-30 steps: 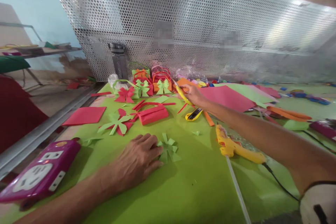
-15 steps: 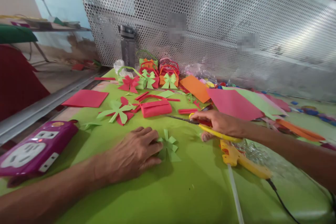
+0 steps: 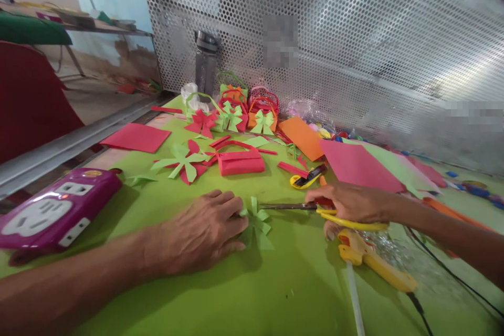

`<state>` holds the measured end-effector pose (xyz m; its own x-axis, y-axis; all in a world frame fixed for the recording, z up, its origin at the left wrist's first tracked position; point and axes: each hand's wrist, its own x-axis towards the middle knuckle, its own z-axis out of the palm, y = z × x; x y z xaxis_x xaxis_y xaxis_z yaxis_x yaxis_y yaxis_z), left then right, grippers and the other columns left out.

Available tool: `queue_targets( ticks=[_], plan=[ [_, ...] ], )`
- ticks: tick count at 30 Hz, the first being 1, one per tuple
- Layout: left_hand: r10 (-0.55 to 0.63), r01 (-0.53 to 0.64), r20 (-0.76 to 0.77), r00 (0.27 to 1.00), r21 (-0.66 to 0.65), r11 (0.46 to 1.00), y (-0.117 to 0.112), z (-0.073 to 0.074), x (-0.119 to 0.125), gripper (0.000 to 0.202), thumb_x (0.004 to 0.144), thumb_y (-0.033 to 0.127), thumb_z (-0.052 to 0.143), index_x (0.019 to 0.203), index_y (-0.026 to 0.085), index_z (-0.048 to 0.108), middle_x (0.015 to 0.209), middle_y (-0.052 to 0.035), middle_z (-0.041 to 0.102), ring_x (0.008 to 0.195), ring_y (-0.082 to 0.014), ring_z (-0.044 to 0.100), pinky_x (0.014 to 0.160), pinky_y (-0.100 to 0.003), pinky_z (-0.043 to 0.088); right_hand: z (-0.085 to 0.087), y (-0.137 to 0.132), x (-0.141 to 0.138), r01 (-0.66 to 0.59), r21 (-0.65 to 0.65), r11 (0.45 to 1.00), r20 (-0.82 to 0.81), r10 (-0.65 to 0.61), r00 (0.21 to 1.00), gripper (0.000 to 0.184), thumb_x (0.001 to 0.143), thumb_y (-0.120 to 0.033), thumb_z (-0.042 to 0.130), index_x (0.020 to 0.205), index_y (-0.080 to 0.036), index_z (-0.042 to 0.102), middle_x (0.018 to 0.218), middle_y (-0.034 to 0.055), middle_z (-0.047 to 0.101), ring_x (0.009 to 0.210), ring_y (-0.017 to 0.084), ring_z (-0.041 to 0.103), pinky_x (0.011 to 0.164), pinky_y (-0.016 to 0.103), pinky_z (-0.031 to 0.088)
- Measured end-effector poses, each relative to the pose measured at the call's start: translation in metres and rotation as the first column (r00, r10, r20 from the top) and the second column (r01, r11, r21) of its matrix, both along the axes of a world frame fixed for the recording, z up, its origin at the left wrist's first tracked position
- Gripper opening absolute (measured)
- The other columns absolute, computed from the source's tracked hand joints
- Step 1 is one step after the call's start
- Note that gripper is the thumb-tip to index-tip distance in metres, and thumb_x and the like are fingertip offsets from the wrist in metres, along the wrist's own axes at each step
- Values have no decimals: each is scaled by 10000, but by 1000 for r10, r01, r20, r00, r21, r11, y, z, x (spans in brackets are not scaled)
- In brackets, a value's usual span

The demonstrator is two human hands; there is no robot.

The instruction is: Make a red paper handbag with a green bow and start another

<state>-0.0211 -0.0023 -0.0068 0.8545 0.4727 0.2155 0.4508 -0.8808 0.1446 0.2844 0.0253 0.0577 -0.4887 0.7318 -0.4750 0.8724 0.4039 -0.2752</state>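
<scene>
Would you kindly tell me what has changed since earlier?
The right hand has drawn back toward the person from near the paper bags, bringing the scissors, which now point at the green cutout. The left hand stays at that cutout's edge; the glue gun has stayed put.

A purple power strip (image 3: 59,210) lies to the left of the left fingers (image 3: 236,227), well apart. Far beyond them a dark bottle (image 3: 206,68) stands upright before a perforated panel (image 3: 244,5), with a whitish bag (image 3: 189,95) near its foot. Farther off, leftward, is a side table (image 3: 137,31). Clear wrap (image 3: 303,108) lies well beyond the right fingers (image 3: 321,193).
</scene>
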Motion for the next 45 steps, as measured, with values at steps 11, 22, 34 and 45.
queue_targets(
  ticks=[11,22,34,45],
  plan=[
    [16,-18,-52,999,-45,999,-1,1,0,205,915,348,506,853,165,573,892,-74,520,793,-216,472,705,-346,390,-8,18,-8,-98,-80,992,-27,96,995,527,654,-517,718,1037,-169,620,697,-24,516,592,123,432,524,224,300],
    [18,-23,-80,997,-57,998,0,2,0,205,926,344,480,881,167,571,911,-73,517,816,-221,469,716,-359,399,-16,20,-12,-103,-105,989,-88,93,992,419,708,-502,691,953,-165,641,675,-40,495,591,112,412,522,231,272],
    [25,-30,-81,996,-60,998,-2,3,1,223,931,353,469,879,168,581,906,-74,519,820,-217,473,726,-353,409,-22,16,-12,-109,-135,985,-162,86,983,366,734,-510,652,676,-183,498,617,-72,390,559,94,344,509,238,216],
    [17,-18,-32,999,-22,1000,-2,-3,-1,213,925,344,481,868,166,584,883,-70,515,797,-213,473,696,-345,400,-16,6,-17,-74,-73,995,-128,64,990,377,719,-536,667,815,-176,615,675,-42,499,604,120,423,532,237,283]
  ],
)
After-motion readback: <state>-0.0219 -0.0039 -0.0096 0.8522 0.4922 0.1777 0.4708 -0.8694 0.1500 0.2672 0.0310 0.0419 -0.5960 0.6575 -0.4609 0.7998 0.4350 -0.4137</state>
